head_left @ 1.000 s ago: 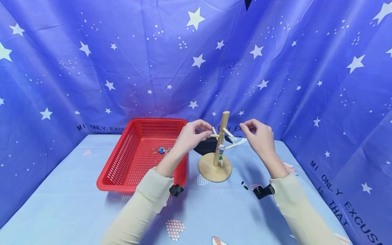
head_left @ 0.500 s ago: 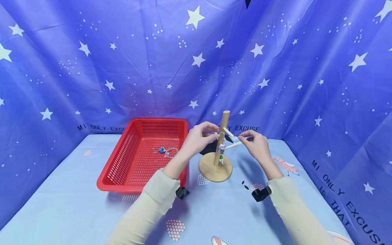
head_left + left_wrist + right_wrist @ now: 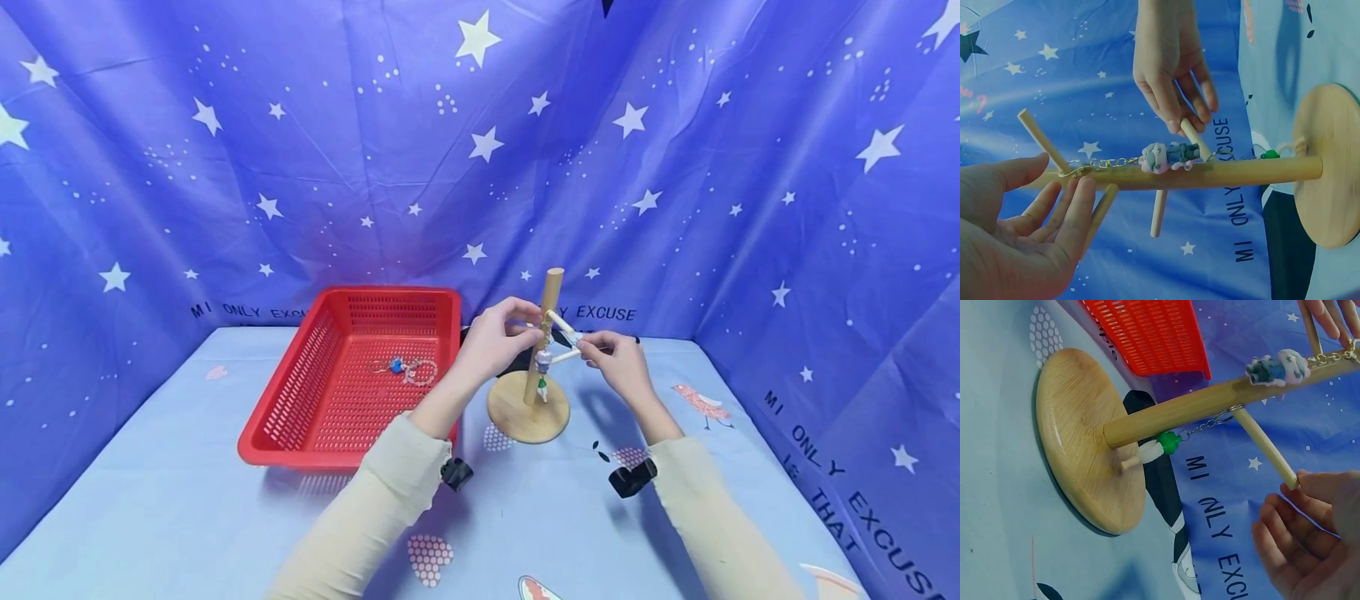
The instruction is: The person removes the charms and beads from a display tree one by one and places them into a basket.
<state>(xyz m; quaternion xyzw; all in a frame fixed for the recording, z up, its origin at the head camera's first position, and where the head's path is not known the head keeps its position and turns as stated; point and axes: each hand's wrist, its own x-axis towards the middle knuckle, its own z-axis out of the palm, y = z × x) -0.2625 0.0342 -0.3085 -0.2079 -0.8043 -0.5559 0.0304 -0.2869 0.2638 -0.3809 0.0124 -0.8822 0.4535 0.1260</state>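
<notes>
A wooden peg stand (image 3: 551, 290) rises from a round base between both hands. A small figure keychain (image 3: 1169, 156) hangs along the post by a gold chain, its ring around an upper peg. From a lower peg (image 3: 1266, 447) hangs a second keychain (image 3: 1169, 442) with a green bead and a white piece. My left hand (image 3: 498, 337) has its fingertips at the upper post, beside the gold chain, fingers mostly extended. My right hand (image 3: 618, 358) pinches the free tip of the lower peg between thumb and index finger.
To the left stands a red perforated basket (image 3: 315, 461). In it lie a blue-beaded keychain (image 3: 396, 366) and a pale pink beaded loop (image 3: 422, 372). A patterned light-blue cloth (image 3: 495, 508) covers the table, and a starry blue curtain (image 3: 420, 167) closes off the back.
My left hand has moved right, up to the post. My right hand has come left and down onto the lower peg's tip. The stand and basket have stayed in place.
</notes>
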